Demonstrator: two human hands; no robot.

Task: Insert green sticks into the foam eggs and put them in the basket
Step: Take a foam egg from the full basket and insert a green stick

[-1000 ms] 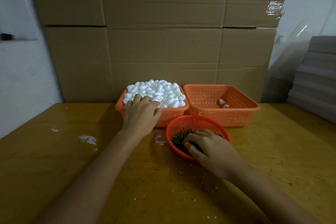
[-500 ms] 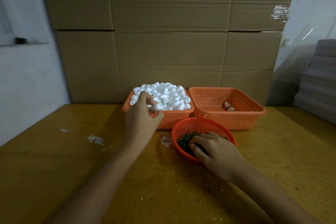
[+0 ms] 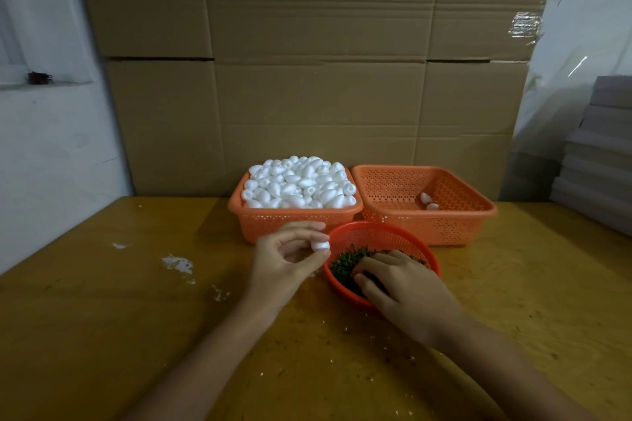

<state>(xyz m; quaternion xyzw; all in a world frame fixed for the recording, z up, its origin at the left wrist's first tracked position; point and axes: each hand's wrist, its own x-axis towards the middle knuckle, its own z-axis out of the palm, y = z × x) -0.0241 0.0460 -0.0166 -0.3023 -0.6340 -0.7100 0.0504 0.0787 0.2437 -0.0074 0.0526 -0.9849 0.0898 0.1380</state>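
left hand [image 3: 284, 260] pinches a foam egg [image 3: 320, 245] just left of the green sticks [image 3: 345, 263]; right hand [image 3: 403, 287] lies on them, grip unclear.

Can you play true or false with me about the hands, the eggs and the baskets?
The left hand holds a white egg. True.
The right hand is picking up eggs. False: it is in the round basket, on the green sticks.
The right square basket is full. False: only two eggs lie in it.
The left square basket holds a pile of eggs. True.
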